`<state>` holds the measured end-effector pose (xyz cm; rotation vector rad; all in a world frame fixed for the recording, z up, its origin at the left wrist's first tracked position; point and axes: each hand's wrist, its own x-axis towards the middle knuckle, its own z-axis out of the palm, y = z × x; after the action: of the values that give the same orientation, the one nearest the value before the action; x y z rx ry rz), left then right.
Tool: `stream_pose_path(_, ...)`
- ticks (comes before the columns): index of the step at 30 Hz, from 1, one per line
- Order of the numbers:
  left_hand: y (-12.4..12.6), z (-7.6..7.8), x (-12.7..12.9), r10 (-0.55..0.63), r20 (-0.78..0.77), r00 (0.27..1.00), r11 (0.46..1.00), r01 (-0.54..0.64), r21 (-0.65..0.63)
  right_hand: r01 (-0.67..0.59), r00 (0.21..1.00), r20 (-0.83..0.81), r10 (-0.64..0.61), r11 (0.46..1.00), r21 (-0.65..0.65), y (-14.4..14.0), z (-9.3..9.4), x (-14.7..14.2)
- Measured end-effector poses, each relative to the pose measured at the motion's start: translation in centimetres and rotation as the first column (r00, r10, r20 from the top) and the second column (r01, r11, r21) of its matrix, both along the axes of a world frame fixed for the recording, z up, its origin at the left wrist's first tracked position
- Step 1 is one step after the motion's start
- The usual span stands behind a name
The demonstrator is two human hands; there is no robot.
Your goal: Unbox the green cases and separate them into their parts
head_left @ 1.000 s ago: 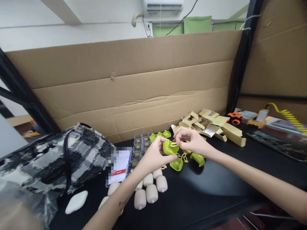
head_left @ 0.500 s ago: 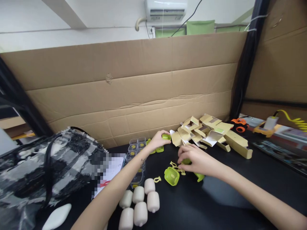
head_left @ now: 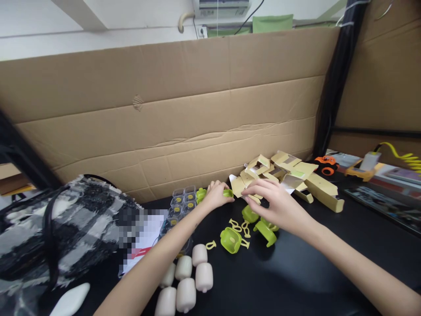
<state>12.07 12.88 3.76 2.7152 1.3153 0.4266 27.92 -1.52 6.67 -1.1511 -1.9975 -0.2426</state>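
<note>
My left hand [head_left: 215,195] reaches to the back of the black table [head_left: 296,272] and pinches a small green plastic piece [head_left: 228,193] next to other green pieces [head_left: 201,193]. My right hand [head_left: 274,202] hovers with fingers spread above several green shell parts [head_left: 265,231], holding nothing that I can see. Another green shell [head_left: 230,240] and pale yellow clips [head_left: 240,227] lie just in front of it. Beige oval cases [head_left: 186,285] sit near my left forearm.
A tray of small clear cups [head_left: 180,203] stands left of my left hand. Folded cardboard boxes [head_left: 289,175] are piled at the back right, against a cardboard wall [head_left: 184,114]. A black-and-white bag [head_left: 62,228] fills the left. A paper sheet [head_left: 144,245] lies beside it.
The green shell that both hands held was set down on the table. My left hand went to the back and took a small green piece; my right hand lifted off the shells.
</note>
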Motion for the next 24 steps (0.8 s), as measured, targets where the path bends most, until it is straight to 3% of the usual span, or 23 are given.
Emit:
stream_pose_path(6,-0.6,-0.6,0.3,0.048,0.003,0.999,0.997,-0.049,0.065,-0.059,0.996,0.060,0.064,0.995,-0.084,0.0,-0.3,-0.6)
stream_pose_path(10,-2.3,1.1,-0.3,0.051,0.061,0.997,0.995,-0.056,0.084,-0.158,0.983,0.046,0.179,0.943,-0.293,-0.1,-1.4,-2.2)
stream_pose_path(15,-7.4,4.1,-3.3,0.016,0.182,0.983,0.996,-0.031,0.079,-0.188,0.981,-0.040,0.190,0.879,-0.439,0.4,-3.2,-4.2)
stream_pose_path(19,-12.1,3.7,-6.5,-0.009,0.308,0.951,0.999,-0.005,0.042,-0.232,0.971,-0.158,0.179,0.861,-0.452,1.0,-2.8,-5.1)
stream_pose_path(22,-14.1,1.8,-7.9,0.028,0.614,0.789,0.992,0.056,-0.117,-0.328,0.918,-0.348,0.191,0.858,-0.396,1.2,-2.3,-5.9)
stream_pose_path(24,-14.6,0.5,-8.3,0.080,0.743,0.664,0.957,0.157,-0.244,-0.448,0.815,-0.533,0.226,0.830,-0.332,1.2,-2.4,-6.5)
